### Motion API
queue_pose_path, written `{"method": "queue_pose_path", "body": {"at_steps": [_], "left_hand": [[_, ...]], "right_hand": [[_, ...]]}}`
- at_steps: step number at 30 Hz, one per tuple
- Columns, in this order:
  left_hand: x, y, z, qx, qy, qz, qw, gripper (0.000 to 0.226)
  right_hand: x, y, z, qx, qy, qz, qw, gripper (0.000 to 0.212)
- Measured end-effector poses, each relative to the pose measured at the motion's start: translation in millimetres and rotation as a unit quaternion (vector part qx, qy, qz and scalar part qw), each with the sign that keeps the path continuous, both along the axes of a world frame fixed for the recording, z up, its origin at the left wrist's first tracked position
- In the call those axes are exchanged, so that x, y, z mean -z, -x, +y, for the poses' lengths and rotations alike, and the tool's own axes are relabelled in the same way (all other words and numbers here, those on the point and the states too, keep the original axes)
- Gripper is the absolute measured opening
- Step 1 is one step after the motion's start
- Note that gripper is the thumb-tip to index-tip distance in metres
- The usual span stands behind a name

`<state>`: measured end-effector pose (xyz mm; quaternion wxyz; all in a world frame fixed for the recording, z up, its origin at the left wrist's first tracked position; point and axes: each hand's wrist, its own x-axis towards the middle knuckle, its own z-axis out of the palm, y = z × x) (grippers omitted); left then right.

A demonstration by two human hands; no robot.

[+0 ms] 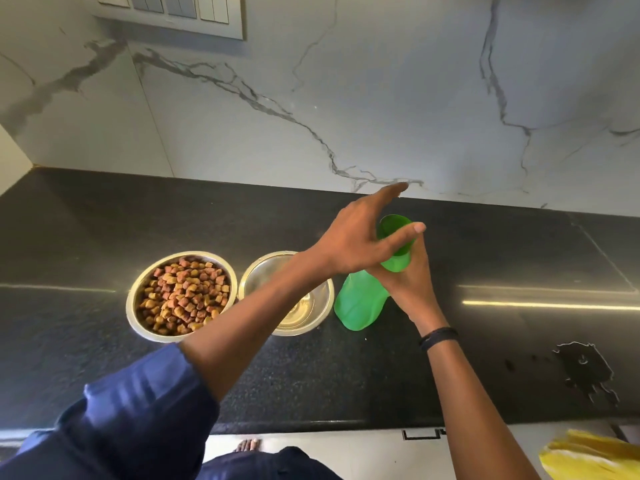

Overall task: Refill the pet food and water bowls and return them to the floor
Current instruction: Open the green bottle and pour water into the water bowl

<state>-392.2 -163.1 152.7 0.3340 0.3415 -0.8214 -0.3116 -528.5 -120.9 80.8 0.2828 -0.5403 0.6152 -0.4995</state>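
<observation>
The right hand (412,285) grips the neck of the green bottle (360,306). The bottle stands mid-table (104,220), just beside the water bowl (263,275) and the food bowl (131,308). The left hand (356,240) is over the bottle's mouth, fingers (391,190) straight and spread.

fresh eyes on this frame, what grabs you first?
The green bottle on the black counter stands out, its neck gripped by the right hand while the left hand spreads over its top. Left of it sit a steel bowl of kibble and a second steel bowl. A puddle lies far right.
</observation>
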Motion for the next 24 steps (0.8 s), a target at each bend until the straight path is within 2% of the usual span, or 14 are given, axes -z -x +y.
{"method": "queue_pose_path", "body": {"at_steps": [4, 7, 10, 16, 19, 21, 24], "left_hand": [[-2, 23, -7, -0.001, 0.015, -0.027, 1.0, 0.078], [-6, 38, -9, 0.01, -0.026, -0.037, 0.999, 0.079], [-3, 47, -6, -0.007, -0.041, -0.006, 0.999, 0.067], [3, 60, 11, -0.157, -0.044, 0.065, 0.984, 0.043], [1, 48, 6, -0.114, -0.105, 0.074, 0.985, 0.024], [-4, 33, 2, -0.092, -0.11, 0.062, 0.988, 0.028], [-8, 10, -2, -0.193, -0.035, 0.02, 0.98, 0.048]], "right_hand": [[8, -3, -1, 0.014, 0.018, -0.023, 0.999, 0.072], [14, -4, -1, 0.035, 0.019, -0.038, 0.998, 0.081], [19, -4, -3, 0.047, 0.028, -0.033, 0.998, 0.081], [25, -14, -6, 0.054, 0.037, -0.081, 0.995, 0.07], [22, -13, -3, 0.062, 0.082, -0.071, 0.992, 0.063], [20, -14, -1, 0.057, 0.095, -0.075, 0.991, 0.065], [20, -16, -1, 0.061, 0.107, -0.066, 0.99, 0.064]]}}
